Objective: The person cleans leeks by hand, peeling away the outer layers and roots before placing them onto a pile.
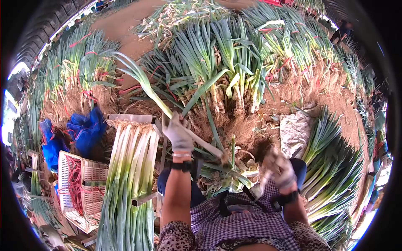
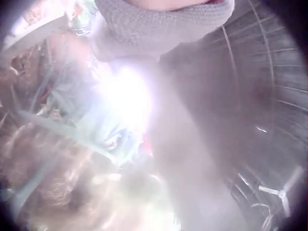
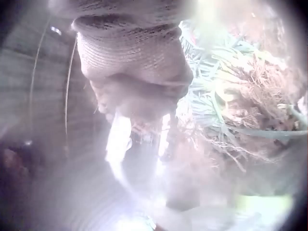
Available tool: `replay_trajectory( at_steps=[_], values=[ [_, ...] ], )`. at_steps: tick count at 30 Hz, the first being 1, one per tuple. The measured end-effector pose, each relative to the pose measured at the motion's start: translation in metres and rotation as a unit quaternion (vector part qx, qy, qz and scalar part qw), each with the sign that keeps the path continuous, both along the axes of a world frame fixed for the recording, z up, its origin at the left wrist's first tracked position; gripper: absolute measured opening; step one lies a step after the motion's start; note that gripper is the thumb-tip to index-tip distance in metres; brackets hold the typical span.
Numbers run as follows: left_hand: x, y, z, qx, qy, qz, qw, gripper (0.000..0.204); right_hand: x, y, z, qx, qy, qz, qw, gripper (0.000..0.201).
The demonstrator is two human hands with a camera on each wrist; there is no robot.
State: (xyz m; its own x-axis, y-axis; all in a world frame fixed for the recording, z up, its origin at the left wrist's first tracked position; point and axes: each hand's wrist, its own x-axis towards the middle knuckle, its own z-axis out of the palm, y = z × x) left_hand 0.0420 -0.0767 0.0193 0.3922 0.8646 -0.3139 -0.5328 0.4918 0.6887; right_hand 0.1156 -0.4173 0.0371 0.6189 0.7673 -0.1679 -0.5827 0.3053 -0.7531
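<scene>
The left hand is gripping a leek around its pale stem, fingers curled closed — its leaves are pointing far left, its root end angling near right, between the two hands. The right hand is curling its fingers in, a whitish strip hanging from them. Trimmed leeks are lying on a metal rack at left, just beside a basket; bunched leeks are standing at the far side.
</scene>
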Motion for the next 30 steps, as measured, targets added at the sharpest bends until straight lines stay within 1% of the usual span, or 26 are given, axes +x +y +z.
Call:
replay_trajectory(
  at_steps=[1, 2, 3, 4, 5, 6, 7, 8, 9, 11, 13, 14, 15, 17, 19, 20, 21, 22, 23, 24, 25, 26, 27, 28, 29, 30],
  values=[
    [-0.006, -0.011, -0.003, 0.041, -0.054, -0.014, 0.998, 0.029, -0.012, 0.049, 0.033, -0.208, 0.054, -0.066, 0.974, 0.04],
    [-0.01, -0.014, -0.004, 0.071, -0.04, -0.015, 0.997, 0.033, 0.022, 0.055, -0.032, -0.374, -0.221, 0.097, 0.896, 0.045],
    [-0.011, -0.013, -0.004, 0.1, -0.026, -0.013, 0.995, 0.038, 0.055, 0.062, -0.093, -0.479, -0.488, 0.205, 0.7, 0.051],
    [-0.012, 0.0, -0.012, 0.138, -0.063, -0.022, 0.988, 0.037, 0.063, 0.08, -0.095, -0.535, -0.541, 0.186, 0.622, 0.048],
    [-0.01, 0.009, -0.011, 0.168, -0.063, 0.046, 0.983, 0.031, 0.087, 0.097, -0.125, -0.444, -0.468, 0.113, 0.756, 0.046],
    [-0.018, 0.021, -0.007, 0.143, -0.028, 0.019, 0.989, 0.029, 0.104, 0.118, -0.141, -0.363, -0.392, 0.073, 0.842, 0.045],
    [-0.026, 0.032, 0.0, 0.118, 0.007, -0.01, 0.993, 0.026, 0.119, 0.14, -0.155, -0.276, -0.304, 0.031, 0.911, 0.045],
    [-0.023, 0.03, 0.015, 0.089, 0.056, 0.006, 0.994, 0.021, 0.138, 0.161, -0.175, -0.32, -0.402, 0.047, 0.857, 0.044],
    [-0.026, 0.047, -0.01, 0.151, 0.082, -0.035, 0.985, 0.017, 0.158, 0.184, -0.199, -0.359, -0.495, 0.062, 0.789, 0.044],
    [-0.019, 0.034, 0.014, 0.129, 0.119, -0.046, 0.983, 0.015, 0.188, 0.231, -0.256, -0.493, -0.519, 0.059, 0.696, 0.045],
    [-0.018, 0.029, 0.027, 0.101, 0.136, -0.062, 0.984, 0.016, 0.183, 0.265, -0.225, -0.565, -0.485, 0.078, 0.663, 0.043],
    [-0.017, 0.029, 0.021, 0.126, 0.144, -0.066, 0.979, 0.017, 0.19, 0.277, -0.243, -0.555, -0.509, 0.1, 0.651, 0.055],
    [-0.016, 0.027, 0.022, 0.127, 0.159, -0.059, 0.977, 0.018, 0.183, 0.288, -0.224, -0.584, -0.431, 0.081, 0.683, 0.06],
    [-0.016, 0.03, 0.017, 0.108, 0.145, -0.068, 0.981, 0.019, 0.185, 0.306, -0.238, -0.627, -0.446, 0.086, 0.633, 0.059],
    [-0.016, 0.032, 0.018, 0.088, 0.145, -0.071, 0.983, 0.018, 0.184, 0.305, -0.221, -0.502, -0.355, 0.055, 0.787, 0.052],
    [-0.016, 0.032, 0.018, 0.078, 0.144, -0.074, 0.984, 0.018, 0.181, 0.297, -0.206, -0.431, -0.302, 0.037, 0.85, 0.048],
    [-0.015, 0.033, 0.017, 0.076, 0.148, -0.075, 0.983, 0.017, 0.176, 0.287, -0.185, -0.355, -0.245, 0.019, 0.902, 0.045],
    [-0.016, 0.033, 0.016, 0.074, 0.151, -0.076, 0.983, 0.017, 0.172, 0.279, -0.166, -0.274, -0.187, 0.0, 0.943, 0.043],
    [-0.016, 0.033, 0.015, 0.073, 0.154, -0.076, 0.982, 0.017, 0.171, 0.272, -0.153, -0.19, -0.127, -0.018, 0.973, 0.041],
    [-0.016, 0.031, 0.016, 0.069, 0.151, -0.078, 0.983, 0.016, 0.166, 0.253, -0.15, -0.119, -0.163, 0.013, 0.979, 0.036],
    [-0.015, 0.029, 0.019, 0.066, 0.148, -0.083, 0.983, 0.015, 0.152, 0.238, -0.141, -0.131, -0.018, 0.02, 0.991, 0.039],
    [-0.014, 0.027, 0.023, 0.065, 0.143, -0.089, 0.984, 0.014, 0.137, 0.223, -0.131, -0.137, 0.147, -0.003, 0.98, 0.042],
    [-0.013, 0.025, 0.022, 0.066, 0.14, -0.095, 0.983, 0.015, 0.122, 0.208, -0.121, -0.146, 0.296, -0.048, 0.943, 0.046],
    [-0.013, 0.024, 0.016, 0.065, 0.138, -0.1, 0.983, 0.015, 0.118, 0.192, -0.151, -0.17, 0.103, 0.008, 0.98, 0.041],
    [-0.012, 0.022, 0.011, 0.066, 0.135, -0.104, 0.983, 0.016, 0.117, 0.178, -0.178, -0.195, -0.012, 0.033, 0.98, 0.037],
    [-0.011, 0.019, 0.009, 0.073, 0.13, -0.102, 0.984, 0.02, 0.113, 0.167, -0.195, -0.221, -0.127, 0.045, 0.966, 0.034]
  ],
)
